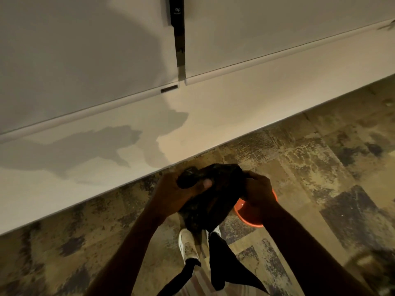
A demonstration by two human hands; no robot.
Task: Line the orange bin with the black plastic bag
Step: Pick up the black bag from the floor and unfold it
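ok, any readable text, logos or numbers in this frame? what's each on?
"Op" or "6p", too blurred to settle: pale mark on the dark vertical strip between the white panels, with a smaller unreadable line beneath.
Black plastic bag, orange bin, white shoe: no text visible.

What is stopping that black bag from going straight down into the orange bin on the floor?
Nothing visible blocks it. The black bag hangs bunched between the left hand and right hand, over the orange bin. Only part of the bin's rim shows; hands and bag hide the rest.
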